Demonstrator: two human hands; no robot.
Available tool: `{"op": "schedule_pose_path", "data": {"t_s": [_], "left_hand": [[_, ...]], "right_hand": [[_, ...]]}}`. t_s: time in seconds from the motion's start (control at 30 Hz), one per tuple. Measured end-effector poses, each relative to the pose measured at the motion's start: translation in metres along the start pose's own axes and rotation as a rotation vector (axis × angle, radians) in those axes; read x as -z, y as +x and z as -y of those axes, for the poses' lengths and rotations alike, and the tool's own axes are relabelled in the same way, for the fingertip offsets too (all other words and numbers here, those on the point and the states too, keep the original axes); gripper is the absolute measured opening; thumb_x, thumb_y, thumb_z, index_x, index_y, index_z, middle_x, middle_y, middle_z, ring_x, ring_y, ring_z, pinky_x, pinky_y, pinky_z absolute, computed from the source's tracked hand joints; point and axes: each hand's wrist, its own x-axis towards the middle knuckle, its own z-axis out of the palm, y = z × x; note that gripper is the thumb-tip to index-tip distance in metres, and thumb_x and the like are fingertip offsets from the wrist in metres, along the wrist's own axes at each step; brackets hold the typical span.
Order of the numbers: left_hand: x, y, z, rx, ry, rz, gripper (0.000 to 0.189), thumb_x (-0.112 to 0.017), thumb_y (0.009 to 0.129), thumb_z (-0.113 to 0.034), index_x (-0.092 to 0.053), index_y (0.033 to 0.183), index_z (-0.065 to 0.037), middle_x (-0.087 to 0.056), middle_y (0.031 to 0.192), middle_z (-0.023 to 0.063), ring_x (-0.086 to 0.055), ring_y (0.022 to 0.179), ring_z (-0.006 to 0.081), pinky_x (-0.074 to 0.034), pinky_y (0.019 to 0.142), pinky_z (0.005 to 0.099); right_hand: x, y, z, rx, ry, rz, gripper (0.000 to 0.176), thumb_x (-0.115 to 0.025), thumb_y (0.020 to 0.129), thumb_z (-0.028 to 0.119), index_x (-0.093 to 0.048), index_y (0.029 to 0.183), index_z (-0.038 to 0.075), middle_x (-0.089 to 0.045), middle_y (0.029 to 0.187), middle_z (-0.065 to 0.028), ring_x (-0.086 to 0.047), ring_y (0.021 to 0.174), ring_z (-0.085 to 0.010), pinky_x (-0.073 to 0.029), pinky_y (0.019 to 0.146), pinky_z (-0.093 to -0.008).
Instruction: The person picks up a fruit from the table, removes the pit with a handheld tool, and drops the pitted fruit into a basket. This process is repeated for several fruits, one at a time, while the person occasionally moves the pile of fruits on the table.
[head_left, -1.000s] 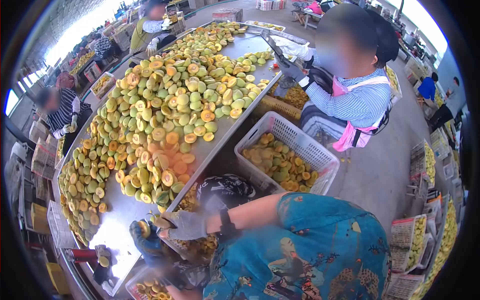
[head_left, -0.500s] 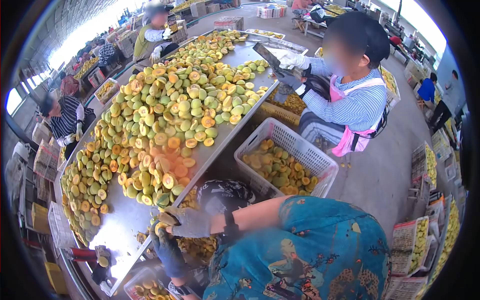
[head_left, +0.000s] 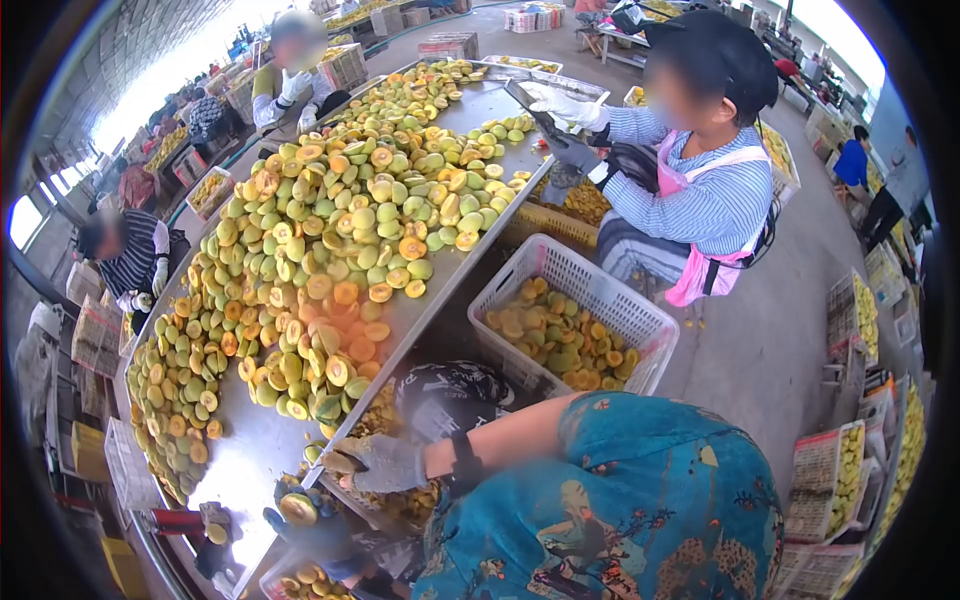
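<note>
My left hand (head_left: 318, 535), in a dark blue glove, holds a halved green-yellow fruit (head_left: 298, 509), cut face up, at the table's near edge. My right hand (head_left: 382, 462), in a grey glove with a black band at the wrist, is just beyond it, above a container of cut fruit (head_left: 408, 503) below the table edge. Its fingers are curled with stained tips; what they hold, if anything, is hidden. A large heap of halved fruit (head_left: 330, 240), green-skinned with yellow-orange flesh, covers much of the metal table (head_left: 235, 450).
A white crate (head_left: 655, 335) of fruit halves stands right of the table. Beside it a person in a striped shirt (head_left: 690, 190) holds a dark flat object (head_left: 535, 110). Two more people work across the table. A red-handled tool (head_left: 180, 521) lies at the lower left.
My hands have moved apart. The left has drawn down and left with the fruit half turned up in it; the right has shifted slightly down. Across the table, a person's gloved hand has risen.
</note>
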Motion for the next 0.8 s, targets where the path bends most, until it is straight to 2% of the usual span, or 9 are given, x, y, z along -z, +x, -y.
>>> {"op": "schedule_pose_path", "data": {"t_s": [0.07, 0.23, 0.27, 0.4, 0.43, 0.47, 0.6, 0.7, 0.8], "left_hand": [[0.012, 0.008, 0.002, 0.902, -1.063, 0.131, 0.054, -0.046, 0.096, -0.048, -0.050, 0.123, -0.002, -0.062, 0.102, 0.0102, -0.060, 0.076, 0.0180, -0.052, 0.062, 0.0240], [-0.007, 0.010, -0.009, 0.343, -0.185, 0.318, 0.056, -0.043, 0.097, -0.046, -0.044, 0.132, -0.002, -0.054, 0.127, 0.0146, -0.057, 0.110, 0.0286, -0.050, 0.093, 0.0353], [-0.010, 0.005, 0.006, 0.557, -0.677, 0.179, 0.053, -0.047, 0.096, -0.040, -0.044, 0.134, -0.004, -0.053, 0.130, 0.0147, -0.057, 0.110, 0.0284, -0.048, 0.095, 0.0398], [-0.010, 0.023, -0.017, 0.509, -0.317, 0.214, 0.043, -0.051, 0.096, -0.035, -0.053, 0.124, -0.003, -0.059, 0.119, 0.0183, -0.058, 0.107, 0.0272, -0.053, 0.087, 0.0362], [-0.012, 0.031, -0.036, 0.847, -1.198, 0.018, 0.028, -0.052, 0.094, -0.013, -0.055, 0.120, -0.003, -0.061, 0.114, 0.0121, -0.058, 0.102, 0.0178, -0.052, 0.084, 0.0311], [-0.016, 0.031, -0.028, 0.993, -1.435, -0.055, 0.034, -0.050, 0.097, -0.023, -0.053, 0.124, -0.002, -0.060, 0.117, 0.0129, -0.058, 0.104, 0.0195, -0.051, 0.087, 0.0314], [-0.021, 0.024, -0.033, 0.942, -1.359, 0.065, 0.038, -0.042, 0.101, -0.027, -0.049, 0.127, 0.000, -0.058, 0.118, 0.0138, -0.057, 0.109, 0.0206, -0.049, 0.091, 0.0307], [-0.024, 0.023, -0.046, 0.610, -0.855, 0.187, 0.040, -0.038, 0.103, -0.029, -0.049, 0.127, 0.001, -0.058, 0.118, 0.0134, -0.056, 0.109, 0.0191, -0.047, 0.093, 0.0310], [-0.024, 0.031, -0.060, 0.548, -0.683, 0.183, 0.036, -0.059, 0.089, -0.003, -0.050, 0.124, -0.001, -0.060, 0.114, 0.0116, -0.058, 0.102, 0.0173, -0.048, 0.089, 0.0304]], "right_hand": [[-0.001, 0.002, -0.004, 0.046, 0.013, -0.014, 0.039, -0.062, 0.084, 0.026, -0.053, 0.118, 0.007, -0.062, 0.104, -0.0206, -0.061, 0.096, -0.0390, -0.049, 0.080, -0.0418], [0.012, -0.003, 0.012, 0.010, -0.093, 0.002, 0.038, -0.062, 0.085, 0.031, -0.054, 0.111, 0.005, -0.061, 0.092, -0.0251, -0.060, 0.089, -0.0431, -0.049, 0.074, -0.0458], [0.006, 0.001, -0.007, 0.120, -0.148, 0.004, 0.039, -0.060, 0.087, 0.038, -0.057, 0.113, 0.009, -0.063, 0.091, -0.0205, -0.062, 0.085, -0.0398, -0.050, 0.074, -0.0448], [0.002, 0.002, -0.004, 0.132, -0.197, 0.064, 0.031, -0.066, 0.086, 0.027, -0.056, 0.106, 0.005, -0.063, 0.089, -0.0204, -0.063, 0.084, -0.0394, -0.050, 0.069, -0.0430], [-0.001, 0.002, -0.004, 0.134, -0.201, 0.064, 0.031, -0.066, 0.086, 0.027, -0.055, 0.105, 0.005, -0.063, 0.088, -0.0206, -0.063, 0.084, -0.0399, -0.050, 0.068, -0.0435], [-0.003, 0.002, -0.002, 0.130, -0.234, 0.083, 0.033, -0.066, 0.085, 0.028, -0.056, 0.105, 0.004, -0.063, 0.086, -0.0217, -0.063, 0.082, -0.0408, -0.050, 0.067, -0.0445], [-0.006, 0.002, 0.004, 0.115, -0.276, 0.074, 0.035, -0.066, 0.085, 0.028, -0.056, 0.106, 0.002, -0.064, 0.083, -0.0237, -0.063, 0.080, -0.0420, -0.051, 0.065, -0.0460], [-0.009, 0.007, 0.005, 0.123, -0.279, 0.042, 0.035, -0.066, 0.085, 0.027, -0.056, 0.106, 0.001, -0.063, 0.082, -0.0242, -0.063, 0.079, -0.0426, -0.050, 0.064, -0.0464], [-0.011, 0.010, 0.002, 0.144, -0.272, 0.018, 0.034, -0.066, 0.084, 0.025, -0.055, 0.105, 0.001, -0.063, 0.080, -0.0247, -0.062, 0.077, -0.0431, -0.050, 0.063, -0.0470]]}}
